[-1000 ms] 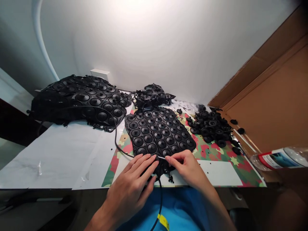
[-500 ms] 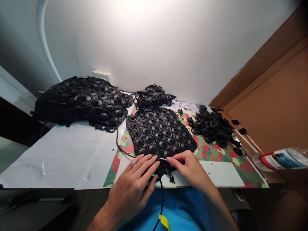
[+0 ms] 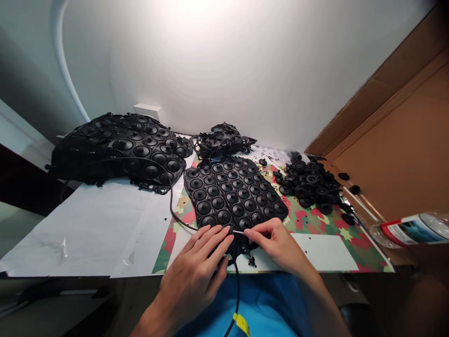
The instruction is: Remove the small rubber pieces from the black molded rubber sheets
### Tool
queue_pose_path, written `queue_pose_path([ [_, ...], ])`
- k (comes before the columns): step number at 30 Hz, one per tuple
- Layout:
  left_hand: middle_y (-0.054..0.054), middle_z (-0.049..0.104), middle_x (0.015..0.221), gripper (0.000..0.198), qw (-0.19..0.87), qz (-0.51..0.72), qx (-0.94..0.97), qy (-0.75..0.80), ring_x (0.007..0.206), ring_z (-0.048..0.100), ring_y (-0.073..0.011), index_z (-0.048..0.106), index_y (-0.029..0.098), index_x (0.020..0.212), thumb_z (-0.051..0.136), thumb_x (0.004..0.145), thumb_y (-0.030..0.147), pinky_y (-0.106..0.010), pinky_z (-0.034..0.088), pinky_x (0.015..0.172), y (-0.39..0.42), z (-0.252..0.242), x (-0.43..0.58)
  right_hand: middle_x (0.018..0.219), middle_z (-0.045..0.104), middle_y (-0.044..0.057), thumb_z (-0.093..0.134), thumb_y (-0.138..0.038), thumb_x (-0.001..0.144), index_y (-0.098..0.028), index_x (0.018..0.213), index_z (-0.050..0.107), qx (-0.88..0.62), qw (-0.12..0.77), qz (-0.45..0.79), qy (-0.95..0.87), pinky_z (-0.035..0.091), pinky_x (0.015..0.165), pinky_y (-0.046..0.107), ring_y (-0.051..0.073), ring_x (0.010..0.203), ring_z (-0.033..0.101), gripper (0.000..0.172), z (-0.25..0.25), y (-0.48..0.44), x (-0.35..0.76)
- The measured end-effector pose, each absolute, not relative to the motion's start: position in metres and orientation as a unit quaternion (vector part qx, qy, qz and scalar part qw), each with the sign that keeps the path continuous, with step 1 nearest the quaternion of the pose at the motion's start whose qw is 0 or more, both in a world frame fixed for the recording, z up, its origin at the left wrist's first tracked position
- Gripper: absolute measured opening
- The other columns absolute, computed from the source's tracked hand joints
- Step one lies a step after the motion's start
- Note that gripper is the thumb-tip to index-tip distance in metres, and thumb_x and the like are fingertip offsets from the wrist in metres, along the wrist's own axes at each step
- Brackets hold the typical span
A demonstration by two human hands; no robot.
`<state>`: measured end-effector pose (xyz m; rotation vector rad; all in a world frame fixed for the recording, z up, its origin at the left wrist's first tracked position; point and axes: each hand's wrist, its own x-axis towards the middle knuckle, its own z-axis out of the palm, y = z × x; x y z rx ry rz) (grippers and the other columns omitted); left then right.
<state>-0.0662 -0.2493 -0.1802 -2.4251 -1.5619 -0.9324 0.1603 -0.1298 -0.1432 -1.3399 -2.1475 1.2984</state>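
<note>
Left hand [image 3: 196, 271] flat, fingers spread on black sheet [image 3: 233, 194]; right hand [image 3: 277, 243] pinching thin metal tool [image 3: 239, 232] against sheet's near edge

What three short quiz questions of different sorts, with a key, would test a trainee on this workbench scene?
1. True or false: the right hand pinches a thin metal tool at the near edge of the black moulded sheet.
2. Multiple choice: where does the pile of loose black discs lie? A, left of the sheet; B, right of the sheet; C, under the sheet.
3. Short answer: which hand lies flat, fingers out, on the sheet's near end?

Key: 1 true; 2 B; 3 the left hand.
</note>
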Motion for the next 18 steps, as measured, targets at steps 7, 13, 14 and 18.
queue_pose_path([
  [7, -0.01, 0.068, 0.156, 0.047, 0.045, -0.301, -0.804, -0.511, 0.143, 0.065, -0.0272, 0.065, 0.014, 0.151, 0.056, 0.104, 0.011, -0.05, 0.051, 0.124, -0.248, -0.18, -0.066, 0.053, 0.054, 0.0, 0.07, -0.058, 0.098, -0.015, 0.068, 0.08, -0.37, 0.221, 0.548, -0.717, 0.029, 0.055, 0.031, 0.013, 0.054, 0.036, 0.053, -0.127, -0.143, 0.165],
  [13, -0.01, 0.07, 0.153, 0.046, 0.04, -0.305, -0.799, -0.518, 0.141, 0.065, -0.0276, 0.064, 0.015, 0.151, 0.058, 0.105, 0.015, -0.05, 0.051, 0.122, -0.248, -0.179, -0.067, 0.061, 0.064, 0.004, 0.064, -0.06, 0.101, -0.018, 0.071, 0.081, -0.496, 0.227, 0.386, -0.744, 0.031, 0.059, 0.033, 0.017, 0.06, 0.049, 0.054, -0.123, -0.127, 0.153],
  [14, -0.01, 0.07, 0.153, 0.046, 0.042, -0.301, -0.8, -0.517, 0.14, 0.065, -0.0278, 0.064, 0.015, 0.151, 0.058, 0.105, 0.015, -0.05, 0.05, 0.122, -0.248, -0.179, -0.067, 0.065, 0.068, 0.005, 0.062, -0.06, 0.101, -0.019, 0.074, 0.083, -0.516, 0.215, 0.355, -0.75, 0.032, 0.061, 0.033, 0.018, 0.062, 0.053, 0.053, -0.124, -0.123, 0.15],
  [18, -0.011, 0.067, 0.156, 0.044, 0.064, -0.292, -0.799, -0.522, 0.146, 0.058, -0.0313, 0.065, 0.015, 0.149, 0.058, 0.106, 0.016, -0.052, 0.045, 0.122, -0.25, -0.178, -0.066, 0.075, 0.078, 0.006, 0.063, -0.057, 0.104, -0.024, 0.083, 0.088, -0.524, 0.162, 0.304, -0.779, 0.033, 0.064, 0.033, 0.021, 0.069, 0.064, 0.046, -0.125, -0.117, 0.14],
])
